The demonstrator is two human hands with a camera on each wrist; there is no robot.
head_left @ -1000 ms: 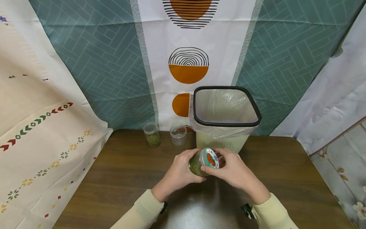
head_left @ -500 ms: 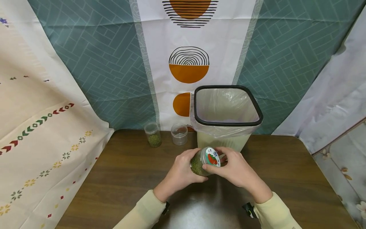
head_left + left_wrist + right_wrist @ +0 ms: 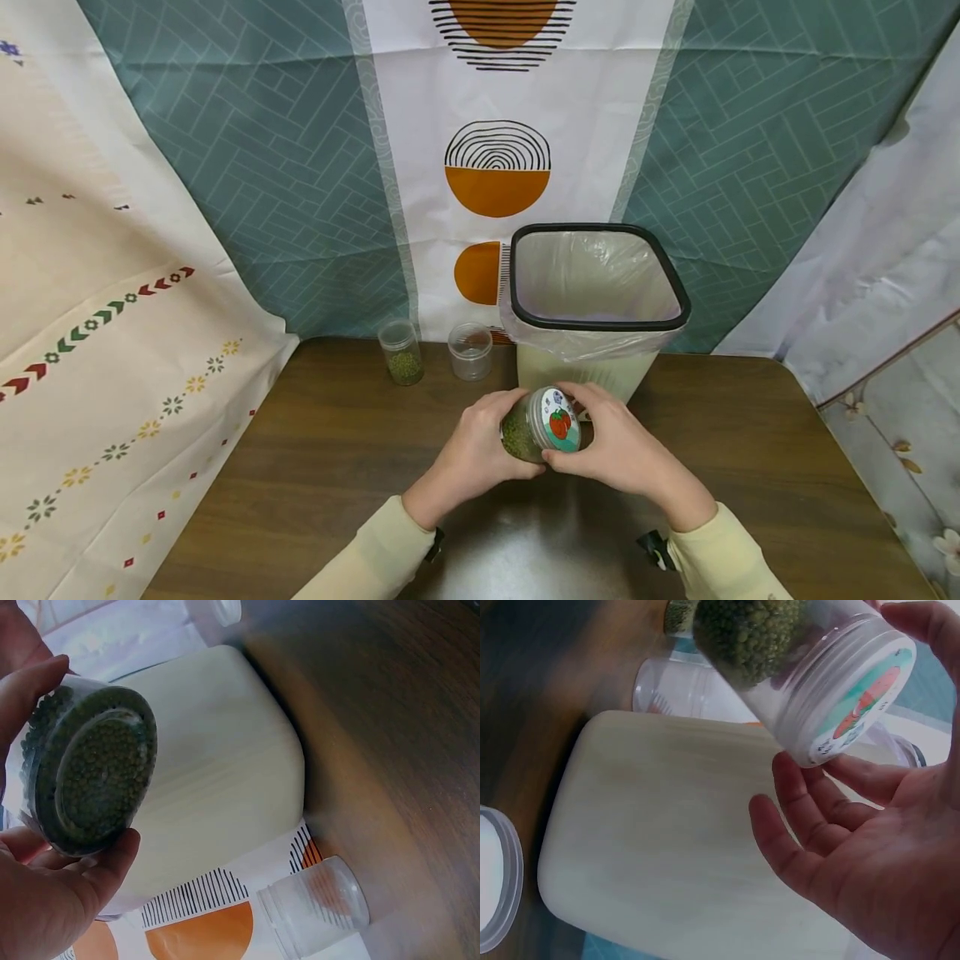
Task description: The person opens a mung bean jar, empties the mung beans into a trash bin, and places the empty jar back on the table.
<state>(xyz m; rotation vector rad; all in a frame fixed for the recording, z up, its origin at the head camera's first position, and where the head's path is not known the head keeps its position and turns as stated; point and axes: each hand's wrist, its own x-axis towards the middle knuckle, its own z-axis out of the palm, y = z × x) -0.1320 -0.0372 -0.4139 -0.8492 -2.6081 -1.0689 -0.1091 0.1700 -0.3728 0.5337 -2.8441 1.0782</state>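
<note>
Tilted over the table, a clear jar of green beans (image 3: 517, 432) lies in my left hand (image 3: 474, 442), whose fingers and thumb grip its body. Its lid (image 3: 560, 421), printed with a red tomato, faces right. My right hand (image 3: 617, 446) holds that lid at the edge between thumb and fingers. In the left wrist view the jar's base (image 3: 105, 769) shows beans packed against it. The right wrist view has the lid (image 3: 870, 705) seated on the jar's mouth, with my fingertips (image 3: 787, 766) at its lower edge.
A beige bin (image 3: 577, 367) with a black rim and plastic liner stands behind my hands. To its left are an open clear jar (image 3: 470, 354) and a part-filled bean jar (image 3: 403, 358). A loose white disc with a clear rim (image 3: 493, 877) lies beside the bin.
The lid's tomato print has turned, and my right thumb has shifted lower along the lid's edge. My left hand keeps its grip on the jar.
</note>
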